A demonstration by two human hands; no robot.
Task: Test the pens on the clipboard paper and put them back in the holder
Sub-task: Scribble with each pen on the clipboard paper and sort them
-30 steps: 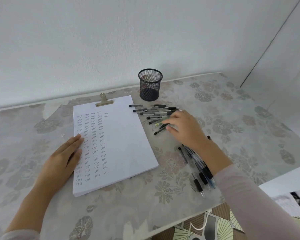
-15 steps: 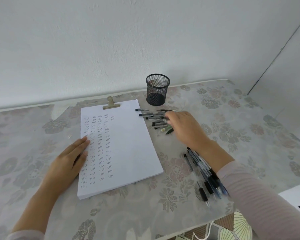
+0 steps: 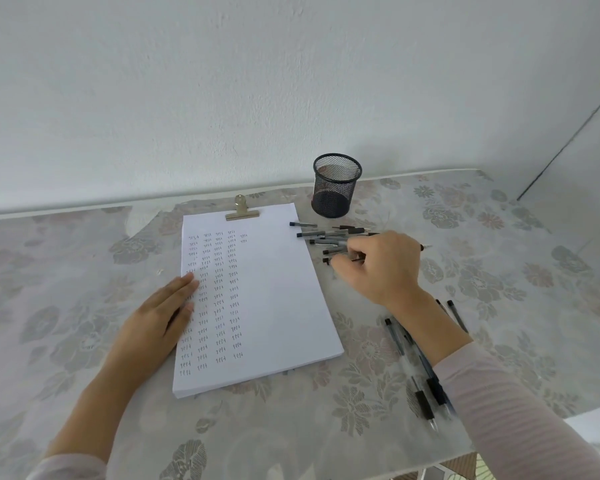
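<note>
The loose pens [image 3: 326, 237] lie scattered just in front of the mesh holder [image 3: 336, 188], near the table's [image 3: 499, 271] back edge. A second bunch [image 3: 420, 368] lies toward the front edge, under our right forearm. We judge them light, stiff and smooth, apt to roll, and best pinched mid-barrel. Our right hand [image 3: 378, 268] is on the scatter, fingers curled down onto a dark pen; whether it actually grips it, we cannot tell. Our left hand [image 3: 160, 317] lies flat, fingers straight, on the left edge of the paper [image 3: 274, 289], holding nothing.
</note>
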